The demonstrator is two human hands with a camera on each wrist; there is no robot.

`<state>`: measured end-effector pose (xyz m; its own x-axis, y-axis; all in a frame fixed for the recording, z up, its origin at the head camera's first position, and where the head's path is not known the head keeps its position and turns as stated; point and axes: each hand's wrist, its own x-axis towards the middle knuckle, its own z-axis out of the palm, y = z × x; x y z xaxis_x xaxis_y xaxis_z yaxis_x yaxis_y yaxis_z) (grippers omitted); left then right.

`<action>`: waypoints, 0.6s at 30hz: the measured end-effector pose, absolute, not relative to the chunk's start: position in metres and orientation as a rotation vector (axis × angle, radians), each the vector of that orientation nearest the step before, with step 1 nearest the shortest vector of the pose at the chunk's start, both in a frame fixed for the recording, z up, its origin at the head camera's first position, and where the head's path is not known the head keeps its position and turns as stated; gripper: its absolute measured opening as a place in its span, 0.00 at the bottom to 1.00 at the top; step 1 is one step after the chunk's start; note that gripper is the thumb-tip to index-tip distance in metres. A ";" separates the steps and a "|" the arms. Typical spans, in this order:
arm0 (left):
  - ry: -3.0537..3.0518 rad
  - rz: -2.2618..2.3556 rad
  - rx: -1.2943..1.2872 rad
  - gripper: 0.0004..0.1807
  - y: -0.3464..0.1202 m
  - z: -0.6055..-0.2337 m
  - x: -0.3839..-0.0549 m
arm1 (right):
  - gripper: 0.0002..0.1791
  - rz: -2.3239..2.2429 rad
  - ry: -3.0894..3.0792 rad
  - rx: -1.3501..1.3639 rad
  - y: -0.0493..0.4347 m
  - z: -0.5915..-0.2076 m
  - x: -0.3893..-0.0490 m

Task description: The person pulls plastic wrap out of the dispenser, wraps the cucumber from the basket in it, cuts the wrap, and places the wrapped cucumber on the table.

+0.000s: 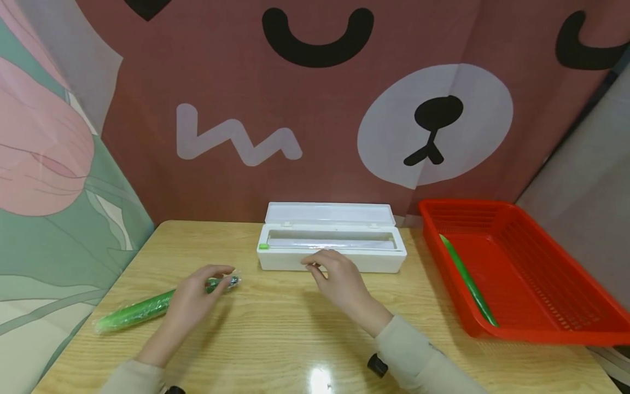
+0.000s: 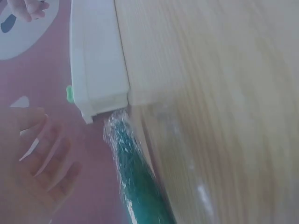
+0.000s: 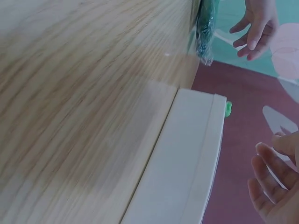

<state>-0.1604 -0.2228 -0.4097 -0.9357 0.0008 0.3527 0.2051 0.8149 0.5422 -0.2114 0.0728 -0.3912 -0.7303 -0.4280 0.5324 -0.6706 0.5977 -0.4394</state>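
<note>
Empty-handed at open white oblong plastic box [image 1: 285, 262]

See long green film-wrapped cucumber [image 1: 140, 313] left of box. With left hand [image 1: 197, 295] just above it, right hand [image 1: 339, 276] by box front, fingers loosely bent. See red plastic basket [image 1: 531, 273] right of box.

Curtained nook, cartoon cloth backdrop [image 1: 325, 93], floral drape [image 1: 54, 241], wooden table [image 1: 266, 328]

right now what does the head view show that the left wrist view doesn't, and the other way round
Only the head view shows the red basket, the green object in it and the open lid. Only the left wrist view shows a gap between the left hand and the wrapped vegetable. Both show these two, the right hand, white box and table.
</note>
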 end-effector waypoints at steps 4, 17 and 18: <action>-2.650 -0.881 -0.207 0.12 -0.215 -0.412 -0.165 | 0.09 0.893 -2.441 0.862 0.086 -0.395 -0.212; -2.649 -0.921 -0.297 0.11 -0.197 -0.416 -0.178 | 0.11 0.899 -2.395 0.731 0.129 -0.402 -0.220; -2.651 -0.916 -0.303 0.10 -0.196 -0.416 -0.179 | 0.11 0.901 -2.391 0.723 0.131 -0.402 -0.221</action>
<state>-0.1786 -0.1961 -0.4159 -0.9266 0.0946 0.3641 0.2991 0.7720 0.5608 -0.2208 0.1313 -0.4018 -0.7447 -0.3032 0.5946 -0.6202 0.6434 -0.4487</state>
